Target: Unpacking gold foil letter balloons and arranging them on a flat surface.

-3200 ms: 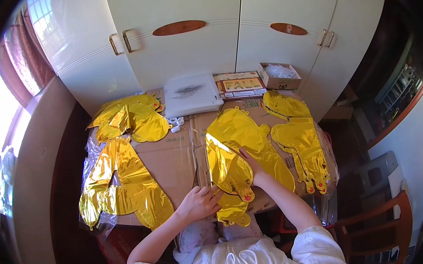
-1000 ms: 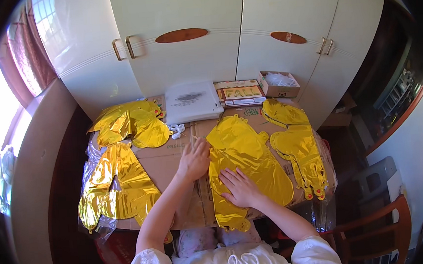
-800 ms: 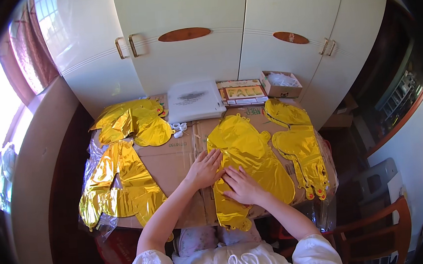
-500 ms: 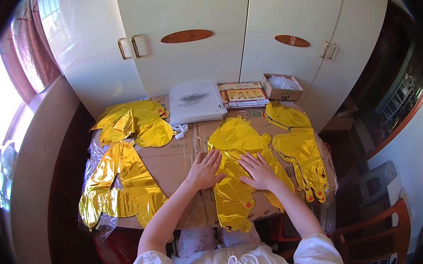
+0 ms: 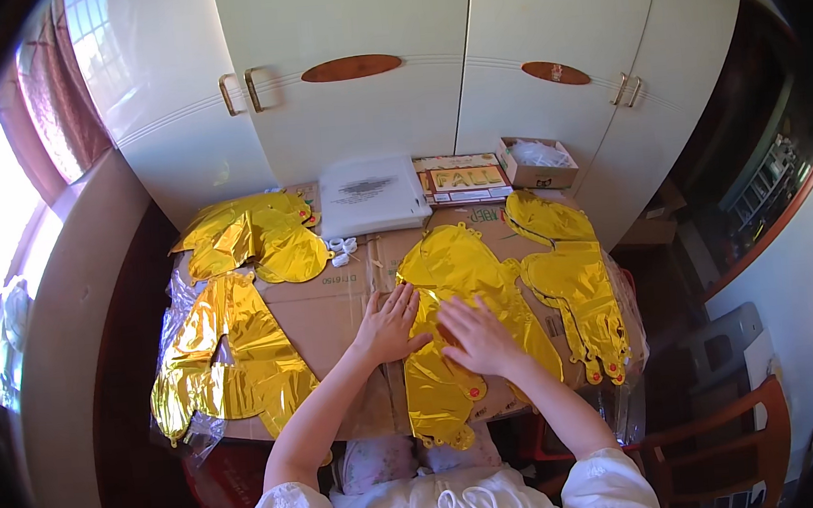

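A flat, uninflated gold foil balloon [image 5: 450, 255] lies on the cardboard-covered table in front of me. My left hand [image 5: 387, 328] rests with outstretched fingers on its left edge, partly over the cardboard. On the balloon's middle is my right hand [image 5: 478, 337], open and slightly blurred, its fingers pointing up and left. Neither hand grips anything. To the left lies an A-shaped gold balloon [image 5: 267, 356], and beyond it another gold balloon [image 5: 282, 249] with folds. One more gold balloon [image 5: 569, 275] lies at the right, close beside the middle one.
Along the table's back stand a white translucent case [image 5: 372, 199], a flat printed box [image 5: 463, 178] and a small open box [image 5: 538, 162] with clear plastic inside. Small white pieces [image 5: 342, 250] lie on the cardboard [image 5: 320, 308]. White cabinets rise behind; a wooden chair [image 5: 760, 436] stands right.
My right hand has slid left across the balloon, closer to my left hand. The left hand has barely moved. The whole view has shifted slightly.
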`<state>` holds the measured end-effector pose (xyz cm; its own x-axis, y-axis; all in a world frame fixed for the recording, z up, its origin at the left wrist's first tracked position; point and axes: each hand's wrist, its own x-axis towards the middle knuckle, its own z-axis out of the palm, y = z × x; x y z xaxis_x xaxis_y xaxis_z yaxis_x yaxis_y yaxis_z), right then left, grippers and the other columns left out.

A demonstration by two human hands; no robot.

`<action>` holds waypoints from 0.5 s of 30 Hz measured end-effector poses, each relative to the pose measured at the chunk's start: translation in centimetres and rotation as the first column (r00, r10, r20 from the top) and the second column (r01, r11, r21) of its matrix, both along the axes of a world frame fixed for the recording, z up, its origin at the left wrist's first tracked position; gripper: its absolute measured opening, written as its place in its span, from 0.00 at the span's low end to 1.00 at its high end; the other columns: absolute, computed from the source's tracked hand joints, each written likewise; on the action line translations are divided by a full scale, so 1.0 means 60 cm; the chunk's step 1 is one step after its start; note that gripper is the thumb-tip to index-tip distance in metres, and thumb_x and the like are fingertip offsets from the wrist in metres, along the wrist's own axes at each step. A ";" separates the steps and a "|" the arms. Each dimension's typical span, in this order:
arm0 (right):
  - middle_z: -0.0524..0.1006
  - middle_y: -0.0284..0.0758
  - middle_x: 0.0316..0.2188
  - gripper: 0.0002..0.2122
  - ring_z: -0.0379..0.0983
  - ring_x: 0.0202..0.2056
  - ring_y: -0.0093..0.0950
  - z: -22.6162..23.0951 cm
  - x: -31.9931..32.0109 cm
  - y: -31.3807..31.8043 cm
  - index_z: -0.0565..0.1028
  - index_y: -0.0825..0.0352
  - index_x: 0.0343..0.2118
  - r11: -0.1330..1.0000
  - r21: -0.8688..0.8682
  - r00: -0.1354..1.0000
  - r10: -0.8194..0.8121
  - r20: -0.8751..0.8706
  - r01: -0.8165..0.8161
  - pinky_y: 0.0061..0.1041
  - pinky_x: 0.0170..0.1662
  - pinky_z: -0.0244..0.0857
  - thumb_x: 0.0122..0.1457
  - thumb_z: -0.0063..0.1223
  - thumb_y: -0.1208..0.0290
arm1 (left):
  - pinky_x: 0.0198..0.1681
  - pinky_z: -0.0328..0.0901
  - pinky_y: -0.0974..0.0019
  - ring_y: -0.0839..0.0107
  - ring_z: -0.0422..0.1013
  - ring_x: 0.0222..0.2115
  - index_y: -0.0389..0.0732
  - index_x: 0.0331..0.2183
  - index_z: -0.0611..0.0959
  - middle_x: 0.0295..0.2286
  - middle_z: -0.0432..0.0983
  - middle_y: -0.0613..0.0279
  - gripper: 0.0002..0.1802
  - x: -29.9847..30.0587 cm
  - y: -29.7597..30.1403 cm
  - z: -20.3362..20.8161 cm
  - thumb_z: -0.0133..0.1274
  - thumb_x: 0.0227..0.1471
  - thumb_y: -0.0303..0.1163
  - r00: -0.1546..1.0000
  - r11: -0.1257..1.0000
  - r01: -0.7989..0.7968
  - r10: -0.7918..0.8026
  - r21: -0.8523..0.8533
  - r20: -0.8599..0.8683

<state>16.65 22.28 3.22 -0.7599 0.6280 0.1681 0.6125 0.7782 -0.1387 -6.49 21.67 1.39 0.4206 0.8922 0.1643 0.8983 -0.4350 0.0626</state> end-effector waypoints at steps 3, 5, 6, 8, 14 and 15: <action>0.61 0.39 0.60 0.31 0.51 0.64 0.34 -0.018 -0.020 -0.015 0.59 0.66 0.60 0.997 -0.015 0.997 0.075 -0.031 -0.075 0.44 0.65 0.39 0.59 0.44 0.50 | 0.61 0.44 0.44 0.60 0.50 0.62 0.36 0.59 0.62 0.60 0.54 0.51 0.39 -0.004 0.009 -0.008 0.42 0.55 0.54 0.999 1.000 0.022 -0.023 0.020 0.028; 0.61 0.39 0.60 0.30 0.52 0.63 0.33 -0.029 -0.023 -0.020 0.60 0.65 0.60 0.997 -0.043 0.997 0.063 -0.039 -0.065 0.43 0.65 0.40 0.59 0.44 0.51 | 0.60 0.47 0.43 0.60 0.53 0.61 0.39 0.57 0.66 0.59 0.58 0.54 0.34 -0.012 0.014 -0.011 0.44 0.55 0.49 0.997 0.998 0.039 -0.042 0.053 0.065; 0.61 0.38 0.60 0.30 0.52 0.63 0.33 -0.031 -0.020 -0.015 0.60 0.65 0.60 0.997 -0.032 0.998 0.064 -0.018 -0.065 0.43 0.65 0.39 0.60 0.43 0.51 | 0.58 0.49 0.43 0.60 0.55 0.59 0.41 0.56 0.68 0.57 0.61 0.55 0.30 -0.019 0.029 -0.010 0.45 0.55 0.46 0.996 1.000 0.016 -0.016 0.000 0.084; 0.62 0.37 0.60 0.29 0.53 0.63 0.33 -0.033 -0.018 -0.016 0.60 0.65 0.60 0.997 -0.029 0.998 0.066 0.022 -0.066 0.43 0.66 0.38 0.60 0.41 0.51 | 0.55 0.53 0.42 0.61 0.60 0.56 0.45 0.52 0.73 0.53 0.66 0.58 0.24 -0.032 0.066 0.028 0.48 0.53 0.39 0.992 0.992 -0.027 0.041 -0.122 0.117; 0.59 0.36 0.62 0.30 0.50 0.64 0.31 -0.032 -0.019 -0.018 0.59 0.64 0.60 0.997 -0.035 0.997 0.070 0.020 -0.069 0.42 0.66 0.37 0.60 0.42 0.51 | 0.43 0.65 0.61 0.61 0.71 0.40 0.44 0.41 0.81 0.39 0.76 0.56 0.14 -0.064 0.205 0.066 0.50 0.51 0.35 0.956 0.872 0.131 0.014 -0.472 0.292; 0.59 0.36 0.62 0.29 0.50 0.64 0.31 -0.032 -0.018 -0.019 0.59 0.64 0.60 0.997 -0.038 0.997 0.069 0.019 -0.068 0.42 0.66 0.37 0.60 0.41 0.51 | 0.41 0.66 0.62 0.62 0.72 0.37 0.43 0.39 0.81 0.36 0.77 0.56 0.14 -0.058 0.218 0.073 0.50 0.51 0.36 0.959 0.801 0.161 0.010 -0.577 0.283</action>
